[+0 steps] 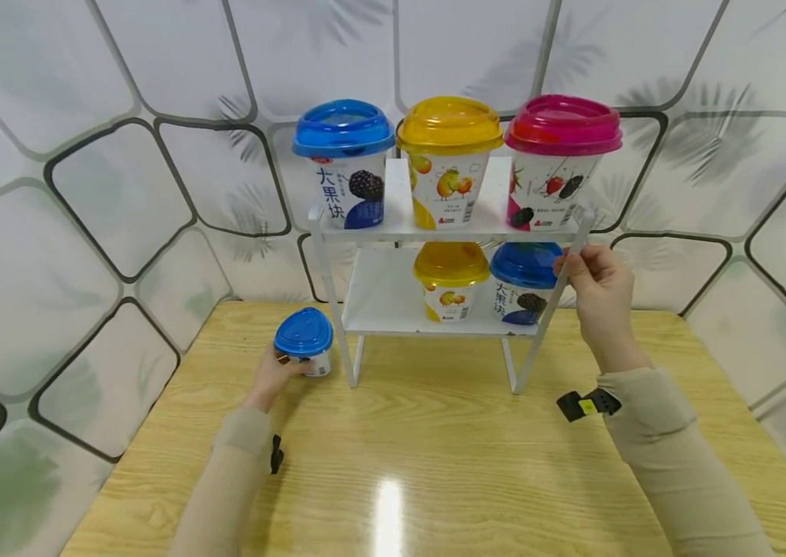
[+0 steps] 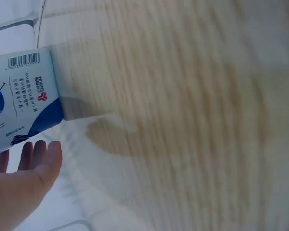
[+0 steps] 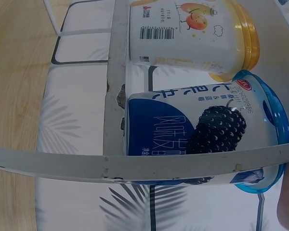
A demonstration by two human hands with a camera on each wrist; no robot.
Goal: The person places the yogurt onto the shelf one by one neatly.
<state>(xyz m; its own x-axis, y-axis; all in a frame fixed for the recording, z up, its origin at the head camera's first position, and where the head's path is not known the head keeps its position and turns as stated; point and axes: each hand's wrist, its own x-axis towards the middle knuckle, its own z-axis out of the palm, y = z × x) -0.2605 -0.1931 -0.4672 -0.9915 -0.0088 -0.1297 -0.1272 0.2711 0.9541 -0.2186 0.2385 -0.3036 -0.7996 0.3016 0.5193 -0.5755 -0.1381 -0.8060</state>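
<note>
My left hand (image 1: pixel 280 375) grips a blue-lidded yogurt cup (image 1: pixel 304 333) low over the table, left of the white rack. The thumb crosses the cup's front. In the left wrist view the cup (image 2: pixel 24 98) lies sideways, its barcode showing and fingertips right at its side. At the rack's right post my right hand (image 1: pixel 605 298) pinches the lid edge of another blue-lidded yogurt cup (image 1: pixel 520 298) on the lower shelf. Blackberries decorate this cup (image 3: pixel 212 125) in the right wrist view, where the post crosses in front of it. A yellow-lidded cup (image 1: pixel 450 290) stands beside it.
On the top shelf of the white rack (image 1: pixel 449 234) stand three larger cups: a blue-lidded one (image 1: pixel 346 174), a yellow-lidded one (image 1: pixel 450 166) and a pink-lidded one (image 1: pixel 560 170). The rack's feet stand on a wooden table (image 1: pixel 435 449), close to a patterned wall (image 1: pixel 337 62).
</note>
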